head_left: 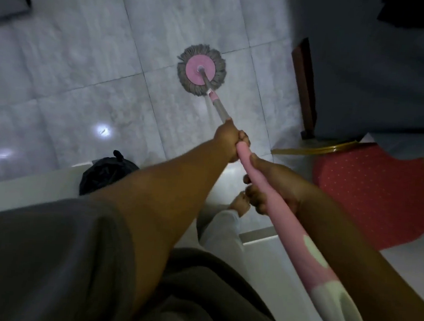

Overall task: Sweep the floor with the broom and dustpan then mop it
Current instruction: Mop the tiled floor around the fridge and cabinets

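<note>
Mop head (pixel 201 70) lies flat on the tiled floor (pixel 74 63), far centre, its pink handle (pixel 284 228) slanting back toward the person. The left hand (pixel 230 141) clenches the shaft farther down and the right hand (pixel 271 189) wraps it nearer, a split hold that likely gives push and steering. Open tiles spread left and far. A red chair (pixel 371 196) on the right and a black bag (pixel 107 170) near left hem in the strokes.
</note>
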Tool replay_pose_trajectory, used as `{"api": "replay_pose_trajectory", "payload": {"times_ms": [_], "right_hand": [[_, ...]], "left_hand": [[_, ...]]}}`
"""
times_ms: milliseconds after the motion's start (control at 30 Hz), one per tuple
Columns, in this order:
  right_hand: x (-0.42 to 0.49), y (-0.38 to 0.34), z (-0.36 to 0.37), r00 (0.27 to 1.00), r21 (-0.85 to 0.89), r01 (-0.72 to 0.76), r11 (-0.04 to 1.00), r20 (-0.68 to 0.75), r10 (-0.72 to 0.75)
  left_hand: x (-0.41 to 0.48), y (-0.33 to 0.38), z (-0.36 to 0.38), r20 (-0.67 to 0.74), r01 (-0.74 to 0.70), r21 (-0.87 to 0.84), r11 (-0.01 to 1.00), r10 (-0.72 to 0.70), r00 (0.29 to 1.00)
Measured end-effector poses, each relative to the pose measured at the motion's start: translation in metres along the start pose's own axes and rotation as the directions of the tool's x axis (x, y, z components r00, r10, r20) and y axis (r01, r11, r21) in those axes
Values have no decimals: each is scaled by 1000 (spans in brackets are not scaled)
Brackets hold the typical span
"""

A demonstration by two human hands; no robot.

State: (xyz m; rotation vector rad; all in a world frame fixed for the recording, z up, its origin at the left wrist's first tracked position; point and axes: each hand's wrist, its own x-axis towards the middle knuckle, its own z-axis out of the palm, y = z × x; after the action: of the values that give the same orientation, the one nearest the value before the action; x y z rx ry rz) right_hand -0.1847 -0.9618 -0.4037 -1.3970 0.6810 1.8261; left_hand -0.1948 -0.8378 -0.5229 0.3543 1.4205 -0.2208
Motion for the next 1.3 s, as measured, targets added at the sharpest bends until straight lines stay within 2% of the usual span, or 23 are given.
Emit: {"api": "replay_pose_trajectory", "payload": {"times_ms": [100,200,433,600,733,933,1133,1300], "right_hand": [[9,-8,12,998,29,35,999,45,-36],[8,6,10,998,50,31,998,49,-34],[-28,97,-26,999,-6,-51,999,13,51],[-58,163,-48,982,1,-188,982,6,188],[-67,179,-49,973,4,-229,973,21,229],[-56,138,-30,975,-57,-223,973,0,223],[-14,83,19,993,-161,-115,980,-21,114],[19,45,69,998,-172,-56,984,17,59]], "left_hand": [[-1,18,-5,-15,-9,44,999,10,1000],[-8,6,-9,-8,-4,67,998,4,1000],[-28,-97,-32,56,45,62,997,-48,997],[-40,-176,-59,97,193,10,981,-193,976],[-43,-198,-72,121,226,-32,974,-220,968],[-41,-157,-67,91,174,-113,978,-164,982],[-27,-77,-85,53,33,-185,982,-24,998],[-13,-14,-108,32,-7,-212,977,14,999]]}}
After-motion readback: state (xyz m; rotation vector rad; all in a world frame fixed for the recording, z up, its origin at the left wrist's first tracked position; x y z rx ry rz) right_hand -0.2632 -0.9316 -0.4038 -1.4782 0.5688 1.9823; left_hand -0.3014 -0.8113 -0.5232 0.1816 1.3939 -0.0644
